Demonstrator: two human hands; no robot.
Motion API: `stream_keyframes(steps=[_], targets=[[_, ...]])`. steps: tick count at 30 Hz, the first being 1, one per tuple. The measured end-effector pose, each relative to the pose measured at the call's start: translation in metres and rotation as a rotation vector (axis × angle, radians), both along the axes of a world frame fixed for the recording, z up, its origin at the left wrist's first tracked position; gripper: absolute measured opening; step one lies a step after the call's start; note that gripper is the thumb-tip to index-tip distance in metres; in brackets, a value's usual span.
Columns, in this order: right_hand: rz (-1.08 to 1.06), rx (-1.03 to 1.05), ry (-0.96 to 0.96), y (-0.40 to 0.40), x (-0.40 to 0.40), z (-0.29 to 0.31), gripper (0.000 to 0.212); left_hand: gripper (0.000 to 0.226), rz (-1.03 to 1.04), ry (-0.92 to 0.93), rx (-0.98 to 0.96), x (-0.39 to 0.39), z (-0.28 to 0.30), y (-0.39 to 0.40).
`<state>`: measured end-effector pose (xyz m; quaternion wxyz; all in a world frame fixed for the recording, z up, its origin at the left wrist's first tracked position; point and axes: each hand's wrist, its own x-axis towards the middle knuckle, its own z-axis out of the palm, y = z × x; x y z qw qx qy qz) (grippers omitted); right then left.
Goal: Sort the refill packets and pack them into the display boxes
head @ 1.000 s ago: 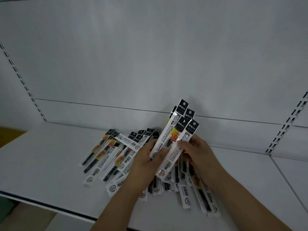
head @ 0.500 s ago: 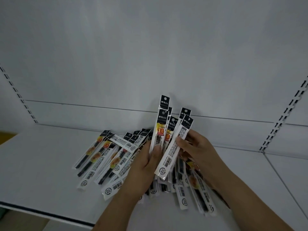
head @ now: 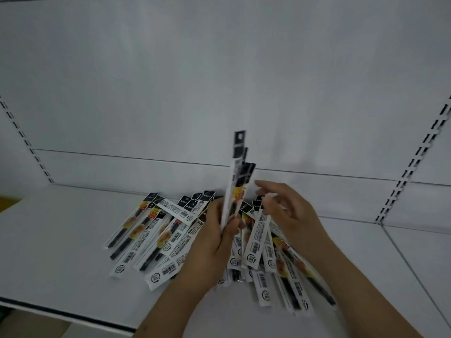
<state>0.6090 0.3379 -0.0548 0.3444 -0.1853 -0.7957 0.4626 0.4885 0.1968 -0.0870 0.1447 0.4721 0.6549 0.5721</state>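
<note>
Head view: left hand (head: 211, 242) grips a small bundle of refill packets (head: 236, 184), fingers curled round the lower end, thumb pressed on the front. The bundle stands near upright, black header tabs at the top, well above the fingertips. Right hand (head: 288, 213) sits just right of the bundle, fingers loosely spread and slightly bent; a single white packet (head: 258, 237) hangs down from under those fingers, but whether they actually pinch it I cannot tell, blurred there. Index finger points toward the bundle, a gap between them.

Below and behind both hands, the loose pile of packets (head: 158, 230) lies fanned flat on the white shelf (head: 61, 252), most of it left of the left hand's knuckles, tabs pointing to the back. More packets (head: 290, 276) lie under the right wrist, barcode ends toward the shelf's front edge. White back panel (head: 219, 81) rises behind the fingertips, slotted uprights (head: 412, 167) at the sides.
</note>
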Motion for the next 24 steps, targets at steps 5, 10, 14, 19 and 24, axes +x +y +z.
stream_keyframes(steps=[5, 10, 14, 19, 24], targets=[[0.186, -0.098, 0.216, -0.015, -0.004, -0.003, 0.080, 0.030, -0.058, 0.117, -0.093, 0.007, -0.004, 0.003], [0.089, -0.012, 0.313, -0.019, -0.001, 0.000, 0.103, 0.027, -0.037, 0.176, -0.078, 0.007, -0.007, 0.007], [0.079, 0.258, 0.156, -0.018, 0.002, -0.001, 0.071, 0.023, -0.037, 0.202, -0.099, 0.006, -0.009, 0.007], [0.082, 0.120, 0.239, -0.007, 0.007, 0.001, 0.068, 0.013, -0.064, 0.144, -0.101, 0.007, 0.006, 0.007], [-0.100, 0.068, 0.088, 0.017, 0.037, 0.020, 0.053, 0.023, -0.098, 0.016, -0.017, 0.017, 0.031, 0.019]])
